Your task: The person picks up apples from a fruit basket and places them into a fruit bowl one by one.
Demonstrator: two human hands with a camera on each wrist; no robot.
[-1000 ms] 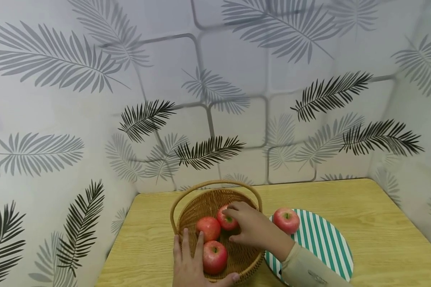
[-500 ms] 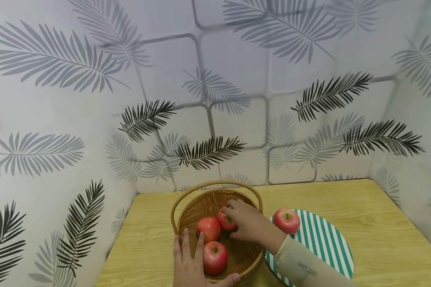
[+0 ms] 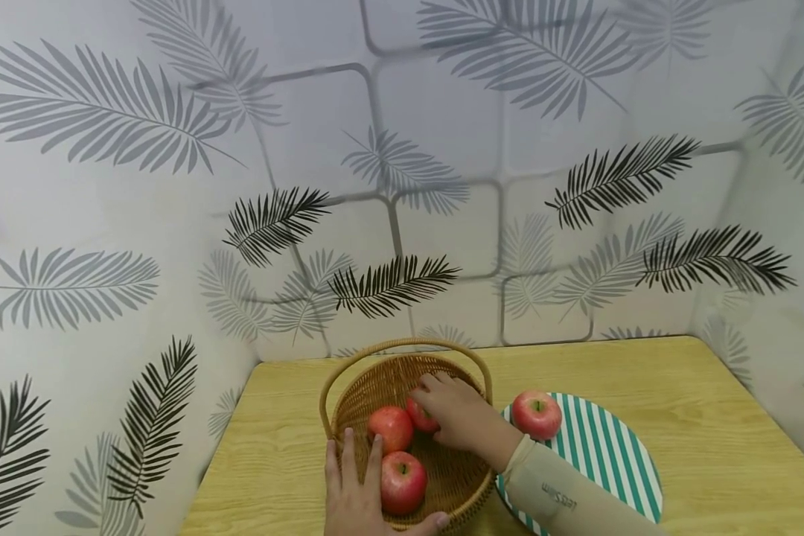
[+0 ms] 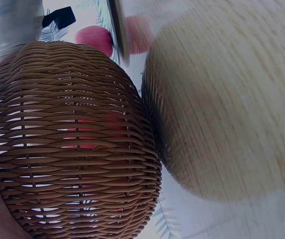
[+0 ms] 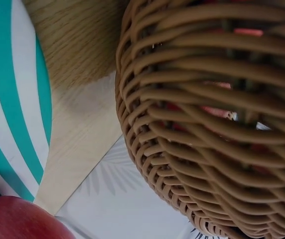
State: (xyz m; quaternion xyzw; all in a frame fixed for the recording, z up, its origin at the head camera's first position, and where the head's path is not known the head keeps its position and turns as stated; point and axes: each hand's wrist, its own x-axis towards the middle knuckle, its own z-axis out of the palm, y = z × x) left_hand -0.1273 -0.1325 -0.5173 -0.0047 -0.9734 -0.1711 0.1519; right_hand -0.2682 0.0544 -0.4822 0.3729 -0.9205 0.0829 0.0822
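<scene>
A woven wicker basket (image 3: pixel 355 394) with a hoop handle stands on the wooden table and holds three red apples. My right hand (image 3: pixel 455 415) reaches into it and curls its fingers over the far apple (image 3: pixel 419 418). My left hand (image 3: pixel 362 491) rests on the basket's near rim with straight fingers, thumb hooked at the front. The middle apple (image 3: pixel 390 428) and the near apple (image 3: pixel 402 482) lie beside those fingers. A fourth apple (image 3: pixel 537 414) sits on a round green-and-white striped plate (image 3: pixel 610 454). Both wrist views show the basket wall (image 4: pixel 72 144) (image 5: pixel 212 119) close up.
The table (image 3: pixel 697 417) is hemmed in by leaf-patterned walls on the left, back and right. The striped plate lies just right of the basket, its edge (image 5: pixel 13 94) and the apple (image 5: pixel 18 221) on it show in the right wrist view.
My right hand has slid a little further left into the basket and covers more of the far apple. The left hand has stayed on the rim.
</scene>
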